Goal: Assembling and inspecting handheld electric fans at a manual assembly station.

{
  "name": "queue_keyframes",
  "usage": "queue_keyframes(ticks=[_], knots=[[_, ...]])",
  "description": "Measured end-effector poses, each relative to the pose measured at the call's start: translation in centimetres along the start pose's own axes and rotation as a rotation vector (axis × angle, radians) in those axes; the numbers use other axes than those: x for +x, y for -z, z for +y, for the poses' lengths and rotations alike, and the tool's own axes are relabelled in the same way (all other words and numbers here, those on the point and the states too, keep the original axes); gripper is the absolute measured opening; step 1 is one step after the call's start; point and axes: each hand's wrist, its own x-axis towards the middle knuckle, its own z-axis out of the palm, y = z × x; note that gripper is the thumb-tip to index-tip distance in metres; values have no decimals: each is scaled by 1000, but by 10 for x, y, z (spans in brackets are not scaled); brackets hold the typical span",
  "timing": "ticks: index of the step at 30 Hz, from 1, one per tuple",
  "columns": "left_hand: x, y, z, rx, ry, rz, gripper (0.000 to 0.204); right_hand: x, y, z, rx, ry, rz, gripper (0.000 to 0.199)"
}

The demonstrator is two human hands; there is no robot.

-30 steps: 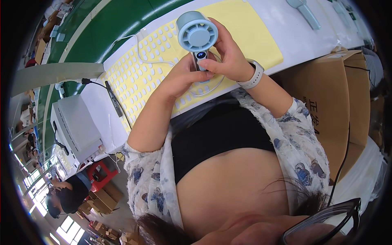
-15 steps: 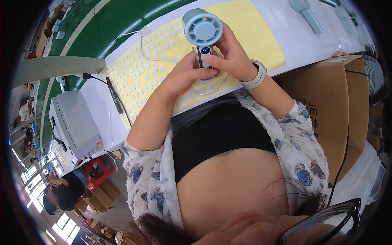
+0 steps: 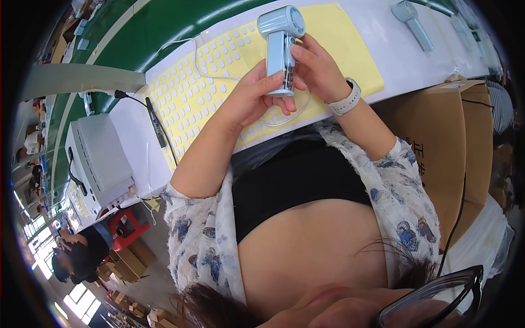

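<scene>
A light blue handheld fan (image 3: 276, 54) is held over the table, tilted, its round head at the top and turned toward the right. The side of its handle faces me, with an open-looking strip along its right edge. My left hand (image 3: 252, 94) grips the lower handle, thumb across the front and fingers under the base. At the handle's upper right side, my right hand (image 3: 321, 74) closes on the fan with thumb and fingers. Below both hands lies a yellow sheet (image 3: 350, 54) carrying rows of white oval pads (image 3: 199, 101). A white cable (image 3: 196, 61) runs across it.
Another light blue fan (image 3: 420, 34) lies at the far right of the table. On the left are a black stick-like tool (image 3: 156, 123) with a cord and a white boxy device (image 3: 98, 164). A cardboard box (image 3: 435, 123) stands right. Beyond are a red stool (image 3: 131, 229) and another person (image 3: 87, 254).
The fan has turned so its round front, which faced me, points right and its handle's side shows. My left hand has shifted under the base; my right thumb has moved up the handle.
</scene>
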Motion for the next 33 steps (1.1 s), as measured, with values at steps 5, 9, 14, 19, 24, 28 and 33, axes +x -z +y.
queue_keyframes(ticks=[5, 9, 14, 19, 24, 28, 33], knots=[[2, 2, -6, 396, 15, 124, 49, 8, -4, 8, 104, 68, 213, 52], [-2, -9, -2, 670, 67, 87, 60, 0, 6, -11, -285, 274, 324, 61], [-14, -8, -6, 619, -42, 76, 61, -32, -12, -75, -1022, 829, 320, 76], [-10, -8, -11, 637, -2, 25, 55, -44, 8, -129, -231, 723, -438, 94], [-6, -7, -10, 692, 40, -30, 51, -42, 5, -101, -22, 608, -392, 99], [-6, 1, -7, 699, 27, -50, 49, -57, 4, -94, -217, 578, -79, 91], [-10, 7, -13, 778, -21, -38, 47, -28, 22, -116, -601, 584, 212, 81]])
